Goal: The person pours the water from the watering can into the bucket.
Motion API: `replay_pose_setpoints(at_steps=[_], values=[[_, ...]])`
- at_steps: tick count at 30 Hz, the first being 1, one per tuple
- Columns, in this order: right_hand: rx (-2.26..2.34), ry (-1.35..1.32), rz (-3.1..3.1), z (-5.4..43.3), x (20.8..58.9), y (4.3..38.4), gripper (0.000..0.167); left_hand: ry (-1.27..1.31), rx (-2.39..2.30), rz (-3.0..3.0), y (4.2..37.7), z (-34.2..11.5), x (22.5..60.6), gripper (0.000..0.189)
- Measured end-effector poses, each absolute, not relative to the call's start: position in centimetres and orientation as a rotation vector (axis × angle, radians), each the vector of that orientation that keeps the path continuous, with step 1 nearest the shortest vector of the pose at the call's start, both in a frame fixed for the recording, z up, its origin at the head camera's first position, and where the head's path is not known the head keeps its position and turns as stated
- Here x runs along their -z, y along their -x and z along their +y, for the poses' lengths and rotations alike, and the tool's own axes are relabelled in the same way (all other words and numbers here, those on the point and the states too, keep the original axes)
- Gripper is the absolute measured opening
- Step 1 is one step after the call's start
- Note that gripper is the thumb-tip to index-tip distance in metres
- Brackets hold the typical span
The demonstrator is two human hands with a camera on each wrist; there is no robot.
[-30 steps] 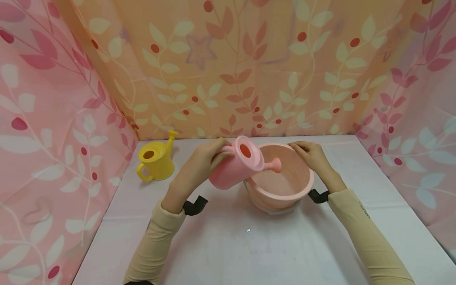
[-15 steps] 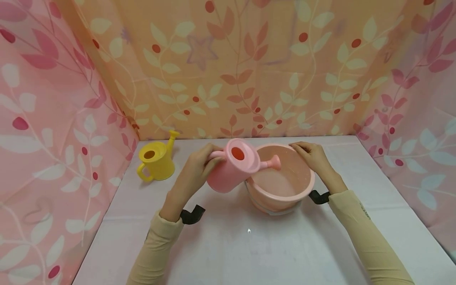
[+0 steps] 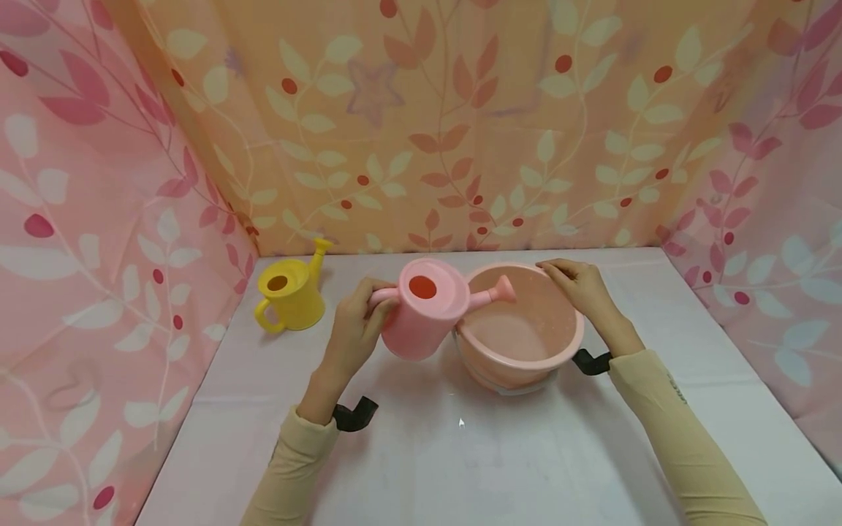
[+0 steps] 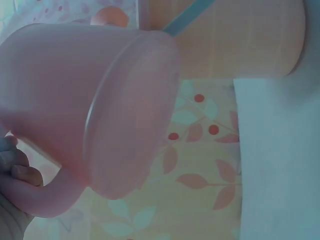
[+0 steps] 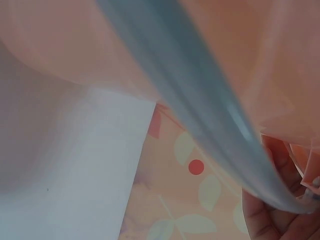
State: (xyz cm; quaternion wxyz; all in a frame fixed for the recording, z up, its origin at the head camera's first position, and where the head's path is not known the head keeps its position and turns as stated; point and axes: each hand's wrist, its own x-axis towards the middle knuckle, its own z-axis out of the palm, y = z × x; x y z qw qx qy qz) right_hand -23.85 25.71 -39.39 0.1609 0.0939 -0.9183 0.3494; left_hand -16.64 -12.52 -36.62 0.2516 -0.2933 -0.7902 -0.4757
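Note:
My left hand (image 3: 355, 329) grips the handle of a pink watering can (image 3: 421, 329), with fingers curled round it in the left wrist view. The can is off the table, tilted slightly, its opening facing up. Its spout reaches over the rim of a light-pink bucket (image 3: 509, 361), the rose end above the inside. My right hand (image 3: 582, 288) holds the bucket's rim at the far right. In the right wrist view, a grey-blue bucket handle (image 5: 200, 95) crosses in front of the bucket wall (image 5: 60, 35), with the fingers (image 5: 257, 215) beside the handle's end.
A yellow watering can (image 3: 296, 299) stands at the back left of the white-covered table (image 3: 526, 460). Floral cloth (image 3: 421, 109) rises behind the table and along both sides. Small wet drops (image 3: 461, 423) lie in front of the bucket.
The pink watering can has moved left and slightly toward me, and has come closer to upright in my left hand. My right hand and the bucket stay about where they were.

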Motion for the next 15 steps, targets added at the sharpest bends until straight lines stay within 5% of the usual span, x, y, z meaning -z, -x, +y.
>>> replay_pose_setpoints(at_steps=[15], values=[[-1.039,-0.266,-2.643,25.9,39.4,23.9,0.032,0.616,1.457,-2.108,14.8,-12.1,37.2,0.014]])
